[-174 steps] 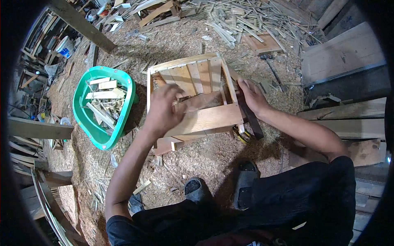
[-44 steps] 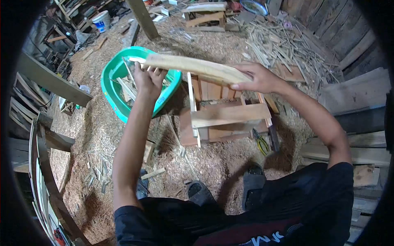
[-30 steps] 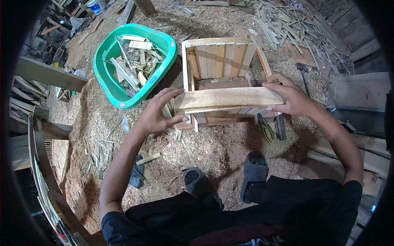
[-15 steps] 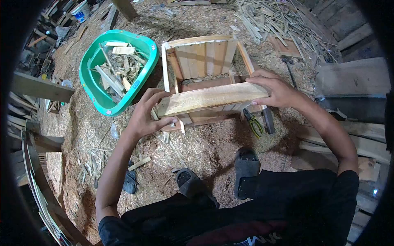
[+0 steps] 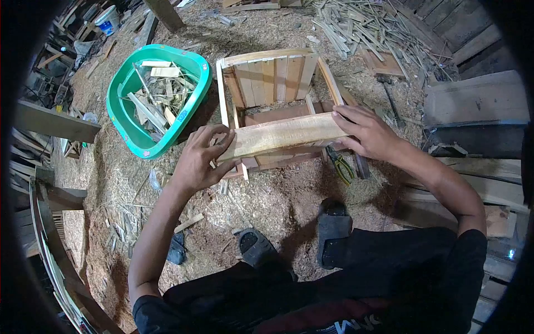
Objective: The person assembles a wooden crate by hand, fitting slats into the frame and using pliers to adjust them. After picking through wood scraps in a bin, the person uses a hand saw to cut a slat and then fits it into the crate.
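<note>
Left hand (image 5: 203,158) and right hand (image 5: 370,133) grip opposite ends of a curved board (image 5: 283,135) at the slatted frame's (image 5: 267,80) near side.

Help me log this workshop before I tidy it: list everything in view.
Board: one, pale, between the hands
Frame: one, brown wood, centre
Tub: one, green, left of frame
Scraps: many, pale, in tub
Pliers: one, yellow-black, near frame's right front
Hammer: one, dark, right
Bucket: one, white-blue, far left
Sticks: many, pale, far right
Planks: several, brown and grey, right edge
Shavings: countless, tan, floor
Sandals: two, grey, on feet
Left hand, right hand: two, bare, at board's ends
</note>
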The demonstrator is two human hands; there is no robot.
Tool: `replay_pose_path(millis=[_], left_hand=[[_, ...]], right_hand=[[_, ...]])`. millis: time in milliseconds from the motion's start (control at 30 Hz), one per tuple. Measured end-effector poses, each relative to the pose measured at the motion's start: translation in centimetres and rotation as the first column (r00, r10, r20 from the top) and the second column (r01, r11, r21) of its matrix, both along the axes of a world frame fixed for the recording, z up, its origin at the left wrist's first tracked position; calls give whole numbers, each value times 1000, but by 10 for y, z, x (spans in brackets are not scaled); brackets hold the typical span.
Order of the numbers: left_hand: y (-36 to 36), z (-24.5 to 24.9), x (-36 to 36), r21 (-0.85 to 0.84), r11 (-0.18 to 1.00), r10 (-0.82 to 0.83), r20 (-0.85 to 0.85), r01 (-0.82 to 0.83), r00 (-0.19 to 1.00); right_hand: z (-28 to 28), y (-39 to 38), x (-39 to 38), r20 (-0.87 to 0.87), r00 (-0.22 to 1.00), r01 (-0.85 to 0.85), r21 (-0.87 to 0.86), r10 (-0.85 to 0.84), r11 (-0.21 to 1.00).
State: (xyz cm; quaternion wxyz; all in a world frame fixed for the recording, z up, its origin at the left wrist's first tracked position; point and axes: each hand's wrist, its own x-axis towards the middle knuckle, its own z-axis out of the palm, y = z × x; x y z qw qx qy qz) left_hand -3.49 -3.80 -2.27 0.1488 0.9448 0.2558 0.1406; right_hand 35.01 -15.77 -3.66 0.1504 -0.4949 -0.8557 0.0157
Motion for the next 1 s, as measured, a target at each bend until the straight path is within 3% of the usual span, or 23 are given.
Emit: replay_pose_path(millis=[267, 367, 400, 467, 533, 700, 933, 1000], left_hand=[[9, 0, -1, -64, 997, -27, 171, 39, 985], [14, 5, 3, -461, 875, 288, 253, -146, 924], [16, 6, 5, -582, 791, 404, 262, -191, 876], [26, 3, 6, -672, 721, 460, 278, -172, 843], [32, 5, 5, -739, 657, 495, 273, -150, 825], [33, 1, 1, -778, 605, 531, 233, -172, 815], [34, -4, -15, -818, 548, 568, 211, -175, 795], [34, 0, -24, -801, 567, 471, 125, -192, 873]], right_hand=[[1, 0, 4, -108, 994, 4, 114, 9, 994], [35, 13, 0, -178, 967, 138, -245, -184, 960], [36, 17, -2, -227, 957, 124, -248, -182, 961], [40, 25, -5, -322, 930, 96, -246, -175, 965], [43, 28, -9, -302, 930, 115, -301, -209, 947], [39, 36, -9, -290, 935, 117, -287, -203, 951], [46, 46, -21, -175, 984, -14, -208, -23, 978], [46, 50, -24, -118, 993, -49, -218, 24, 975]])
